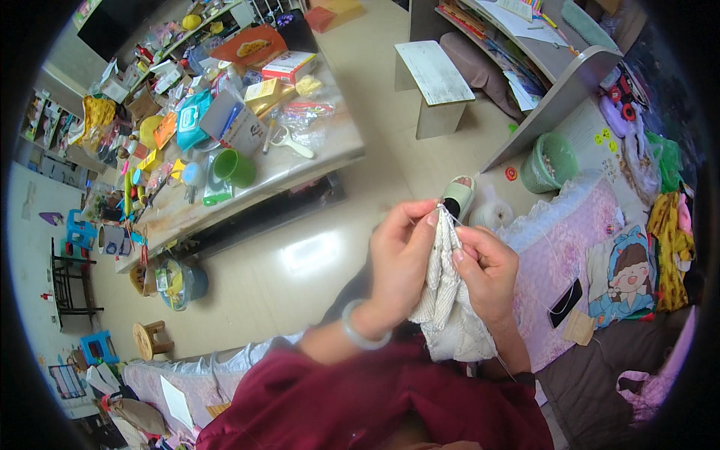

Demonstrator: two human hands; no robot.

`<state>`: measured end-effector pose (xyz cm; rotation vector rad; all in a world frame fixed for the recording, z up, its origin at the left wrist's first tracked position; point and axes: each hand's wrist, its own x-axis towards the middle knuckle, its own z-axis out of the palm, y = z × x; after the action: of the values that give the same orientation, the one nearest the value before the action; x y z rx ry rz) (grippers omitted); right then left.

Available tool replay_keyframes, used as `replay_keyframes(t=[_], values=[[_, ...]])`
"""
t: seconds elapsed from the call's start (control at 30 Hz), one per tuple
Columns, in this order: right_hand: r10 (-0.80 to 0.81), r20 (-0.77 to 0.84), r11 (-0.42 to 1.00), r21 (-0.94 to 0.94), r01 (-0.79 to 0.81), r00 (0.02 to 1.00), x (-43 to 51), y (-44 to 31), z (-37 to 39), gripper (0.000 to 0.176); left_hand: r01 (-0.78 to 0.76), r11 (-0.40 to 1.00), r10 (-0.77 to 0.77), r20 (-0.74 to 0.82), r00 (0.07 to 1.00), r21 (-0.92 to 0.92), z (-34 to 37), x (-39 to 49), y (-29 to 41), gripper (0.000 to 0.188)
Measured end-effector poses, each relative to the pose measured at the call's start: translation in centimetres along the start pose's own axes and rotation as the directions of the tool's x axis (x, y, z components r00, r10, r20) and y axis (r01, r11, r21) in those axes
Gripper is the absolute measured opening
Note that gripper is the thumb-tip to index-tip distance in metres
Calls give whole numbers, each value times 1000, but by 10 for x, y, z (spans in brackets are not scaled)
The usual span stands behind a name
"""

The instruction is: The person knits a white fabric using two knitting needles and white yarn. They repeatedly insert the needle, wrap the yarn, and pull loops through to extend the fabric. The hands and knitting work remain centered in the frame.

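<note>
A cream-white piece of cable-patterned knitting [450, 315] hangs bunched between my two hands, over my lap. My left hand [402, 259], with a pale bangle [360, 329] at the wrist, pinches the upper edge of the knitting between thumb and index finger. Thin needle tips show near those fingertips, partly hidden. On the other side, my right hand [486, 270] holds the knitting's edge and what looks like a thin needle with thumb and fingers. A ball of white yarn [490, 215] lies on the floor beyond my right hand, beside a foot in a pale green slipper [458, 197].
A cluttered marble-topped table [337, 135] at the left bears a green cup [233, 169] and wet wipes [193, 120]. A white bench [434, 73], a desk [540, 112] and a green mesh basket [548, 163] stand ahead. At right are a phone [565, 304] and a cushion [621, 278].
</note>
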<state>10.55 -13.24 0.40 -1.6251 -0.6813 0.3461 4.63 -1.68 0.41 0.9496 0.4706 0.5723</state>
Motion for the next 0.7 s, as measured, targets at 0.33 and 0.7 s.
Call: replay_keyframes(t=[0.33,0.7], values=[[160,-2,899,414,-145,987,17,-16,8,13,-253,950,263,-36,964,184,18,5,5,11],[-350,236,915,-123,385,907,79,-47,-41,34,-392,876,323,261,910,282,15,2,24,12]])
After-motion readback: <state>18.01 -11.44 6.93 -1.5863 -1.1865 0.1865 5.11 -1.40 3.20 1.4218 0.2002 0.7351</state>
